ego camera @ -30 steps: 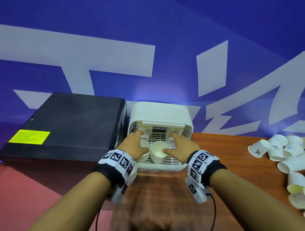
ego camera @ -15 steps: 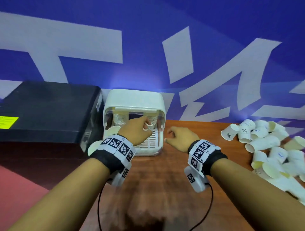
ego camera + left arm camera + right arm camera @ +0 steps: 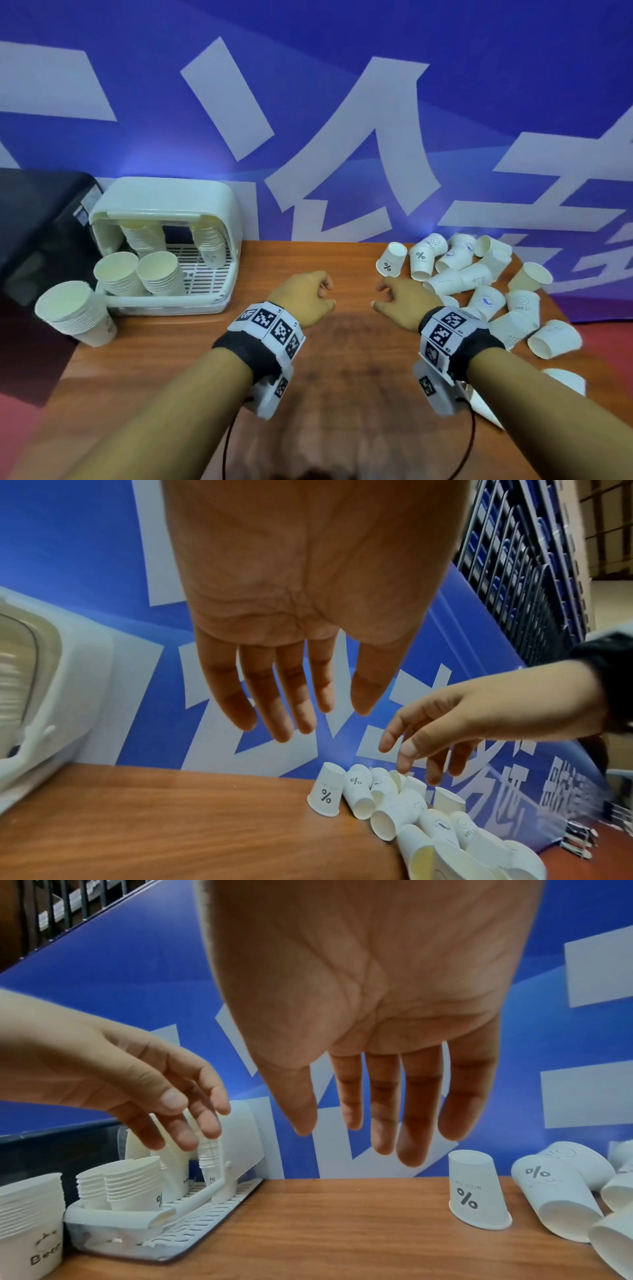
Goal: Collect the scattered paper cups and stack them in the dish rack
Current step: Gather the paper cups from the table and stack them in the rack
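Both hands hover above the wooden table (image 3: 191, 373), empty, to the right of the white dish rack (image 3: 164, 209). The left hand (image 3: 303, 298) hangs just off the rack's right front corner with its fingers (image 3: 270, 693) released and nearly straight, pointing down at the tabletop and touching nothing. The right hand (image 3: 406, 301) is further from the rack, close beside the left one, palm down; its fingers (image 3: 383, 1104) are likewise loose and extended, holding nothing.

Inside the dish rack, two stacks of paper cups (image 3: 140, 275) stand mouth up at the front of the slatted tray, touching each other. Behind them two more stacks (image 3: 209, 245) lean under the rack's domed cover. Another stack of cups (image 3: 73, 315) stands on the table just outside the rack's left front corner, against a black box (image 3: 37, 236).

The scattered paper cups (image 3: 479, 277) lie in a heap well to the right of the rack, beyond the right hand, near the table's far right edge. Most are on their sides, overlapping. The one nearest the rack, printed with a percent sign (image 3: 474, 1191), stands mouth down and slightly tilted. A blue banner with large white shapes (image 3: 342, 120) rises behind the rack and the heap.
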